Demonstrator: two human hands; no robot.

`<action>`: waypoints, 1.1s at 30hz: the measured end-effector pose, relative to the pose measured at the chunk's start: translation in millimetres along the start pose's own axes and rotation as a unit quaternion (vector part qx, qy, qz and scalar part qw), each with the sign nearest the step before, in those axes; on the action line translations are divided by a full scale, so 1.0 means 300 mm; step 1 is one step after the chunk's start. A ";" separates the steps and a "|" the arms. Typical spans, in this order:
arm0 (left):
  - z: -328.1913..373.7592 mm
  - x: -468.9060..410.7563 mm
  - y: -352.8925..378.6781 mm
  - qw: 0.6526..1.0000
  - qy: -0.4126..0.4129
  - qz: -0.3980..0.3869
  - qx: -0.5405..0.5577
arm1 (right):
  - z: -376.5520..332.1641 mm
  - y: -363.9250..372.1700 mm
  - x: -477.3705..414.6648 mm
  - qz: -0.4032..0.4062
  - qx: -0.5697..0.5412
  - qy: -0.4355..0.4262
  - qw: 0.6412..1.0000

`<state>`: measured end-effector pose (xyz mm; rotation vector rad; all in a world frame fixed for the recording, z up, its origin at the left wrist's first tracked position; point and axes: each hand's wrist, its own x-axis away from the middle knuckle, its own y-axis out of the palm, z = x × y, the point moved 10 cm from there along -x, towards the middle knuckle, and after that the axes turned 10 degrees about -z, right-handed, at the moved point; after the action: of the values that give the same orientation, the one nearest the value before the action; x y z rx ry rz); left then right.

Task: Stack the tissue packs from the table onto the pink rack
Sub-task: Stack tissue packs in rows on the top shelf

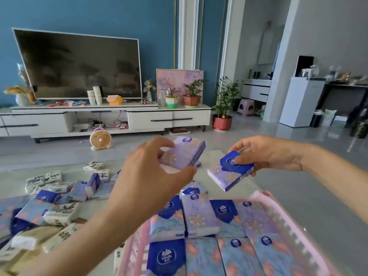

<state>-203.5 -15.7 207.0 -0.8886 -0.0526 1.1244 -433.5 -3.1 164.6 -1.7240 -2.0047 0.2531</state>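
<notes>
Two tissue packs are held in the air, just beyond the far edge of the rack. A lilac pack point(184, 154) is gripped in the left hand point(151, 176), with fingers curled over its top and the thumb beneath. A second pack point(232, 174) is pinched by its dark blue end in the right hand point(268, 154). In the pink rack point(282, 218) below, rows of stacked packs point(201, 214) are already laid side by side (how many layers lie underneath cannot be told). Much is judged to be left: many loose packs point(59, 198) lie scattered over the tabletop point(14, 174) to the left.
</notes>
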 end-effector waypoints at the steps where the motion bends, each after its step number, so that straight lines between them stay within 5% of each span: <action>1: 0.050 0.016 0.061 1.000 0.004 -0.027 -0.015 | 0.015 0.004 0.025 -0.008 0.016 0.006 1.000; 6: 0.126 0.058 0.260 0.981 -0.021 -0.032 -0.190 | 0.065 0.015 0.090 0.007 0.115 0.010 0.993; 8: 0.142 0.076 0.285 0.975 0.005 0.008 -0.221 | 0.074 0.036 0.096 0.002 0.131 0.009 0.991; 12: 0.159 0.117 0.362 0.952 0.043 -0.032 -0.301 | 0.086 0.073 0.091 -0.001 0.169 0.006 0.986; 15: 0.150 0.145 0.396 0.948 0.074 -0.061 -0.302 | 0.075 0.077 0.112 0.040 0.267 -0.008 0.963; 19: 0.052 0.123 0.348 0.943 0.007 -0.130 -0.306 | 0.116 0.099 0.190 0.019 0.257 -0.005 0.966; 26: -0.196 0.116 0.367 0.869 -0.087 -0.356 -0.332 | 0.216 0.143 0.207 -0.036 0.273 -0.005 0.961; 33: -0.204 0.108 0.374 0.878 -0.049 -0.349 -0.324 | 0.171 0.147 0.194 0.015 0.257 -0.052 0.965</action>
<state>-245.4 -10.5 82.1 -1.2607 -0.8142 0.4472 -424.1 70.1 114.4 -1.4283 -1.7739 0.8107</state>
